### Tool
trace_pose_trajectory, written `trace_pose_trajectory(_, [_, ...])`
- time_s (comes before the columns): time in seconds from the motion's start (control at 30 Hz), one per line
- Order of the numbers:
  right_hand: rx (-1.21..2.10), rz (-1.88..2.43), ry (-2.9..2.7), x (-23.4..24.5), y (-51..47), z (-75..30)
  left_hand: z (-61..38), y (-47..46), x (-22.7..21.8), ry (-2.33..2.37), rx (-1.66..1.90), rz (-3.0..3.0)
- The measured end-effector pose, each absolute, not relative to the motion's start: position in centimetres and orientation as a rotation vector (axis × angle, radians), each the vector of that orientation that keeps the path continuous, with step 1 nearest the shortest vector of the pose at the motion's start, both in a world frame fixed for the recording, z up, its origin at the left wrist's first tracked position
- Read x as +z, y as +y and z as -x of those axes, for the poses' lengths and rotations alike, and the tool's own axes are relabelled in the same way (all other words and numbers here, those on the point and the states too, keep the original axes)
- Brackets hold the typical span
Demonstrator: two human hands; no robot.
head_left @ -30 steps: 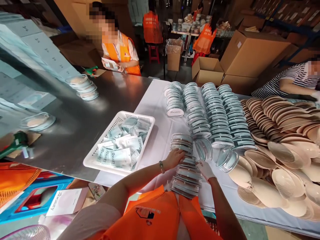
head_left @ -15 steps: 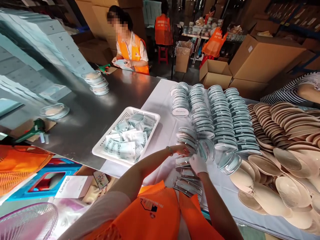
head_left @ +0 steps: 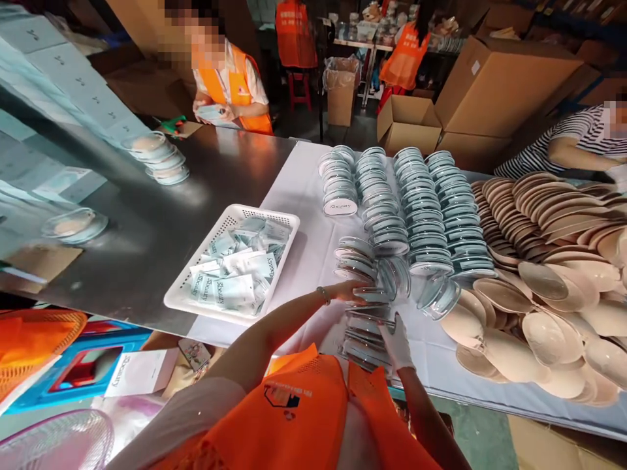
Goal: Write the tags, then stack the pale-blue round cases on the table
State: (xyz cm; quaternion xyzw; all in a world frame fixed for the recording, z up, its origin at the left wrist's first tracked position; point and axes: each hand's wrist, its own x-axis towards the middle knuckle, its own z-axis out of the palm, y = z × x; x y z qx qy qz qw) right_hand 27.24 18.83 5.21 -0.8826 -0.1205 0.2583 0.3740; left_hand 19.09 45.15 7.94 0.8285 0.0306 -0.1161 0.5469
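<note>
Since a moment ago the right hand (head_left: 396, 343) has dropped down the near lid row (head_left: 365, 313); the left hand (head_left: 350, 290) rests flat on it, both grips loose, holding nothing. Four far rows (head_left: 416, 215) stand tidy; this one is half straightened.

Open lane of white cloth on the counter (head_left: 308, 196), running from near edge to far edge between white perforated plastic basket of pale sachets (head_left: 234, 271) and rows of round clear lidded cases (head_left: 416, 209). Blocked toward the right edge by overlapping beige moulded cups (head_left: 539, 274), touching the case rows. Blocked at the near edge by a leaning column of clear round cases (head_left: 365, 313), hemmed by bare left hand (head_left: 349, 292) and white-gloved right hand (head_left: 396, 341).
</note>
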Motion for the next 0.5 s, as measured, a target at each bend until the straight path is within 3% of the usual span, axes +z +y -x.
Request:
trace_pose_trajectory(0.1, [0.674,2.145,-0.397,5.2,20.8,-26.1,-19.9,46.0,8.4,0.054,-0.372,-2.001])
trace_pose_trajectory(0.27, [0.978,1.846,-0.181,5.2,19.2,-27.3,-19.5,44.5,8.4,0.194,-0.428,-2.139])
trace_pose_trajectory(0.5, [0.947,1.983,-0.173,3.5,17.5,-28.2,-19.2,43.8,8.4,0.235,-0.446,-2.163])
